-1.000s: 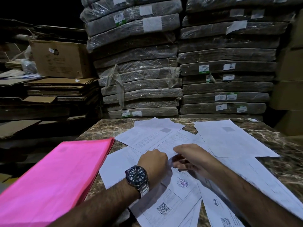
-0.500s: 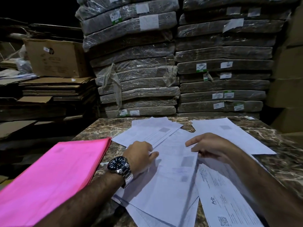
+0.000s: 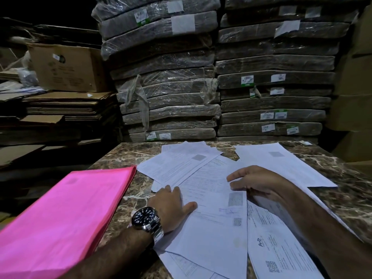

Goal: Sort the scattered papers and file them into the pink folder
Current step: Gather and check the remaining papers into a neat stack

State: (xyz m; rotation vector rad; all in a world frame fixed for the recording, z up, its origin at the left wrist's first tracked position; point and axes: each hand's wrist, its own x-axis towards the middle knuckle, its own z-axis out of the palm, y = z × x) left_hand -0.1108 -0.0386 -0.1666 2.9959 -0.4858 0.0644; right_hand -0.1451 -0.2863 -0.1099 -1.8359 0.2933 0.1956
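A person's left hand [image 3: 171, 206] presses flat, fingers spread, on the scattered papers [image 3: 211, 198] strewn across a marble table [image 3: 124, 156]; the right hand [image 3: 255, 181] hovers loose and empty over the sheets. The closed pink folder [image 3: 66, 218] lies to the left, its long axis running near-left to far-right, closest to the left hand.

Folder [image 3: 60, 218]: near end cut off by lower-left edge. Papers [image 3: 211, 228]: print too small to read; lowest sheets cut by bottom edge. Right hand [image 3: 255, 181]: fingertips blurred, covers sheets beneath. Bundle labels [image 3: 278, 78]: illegible.
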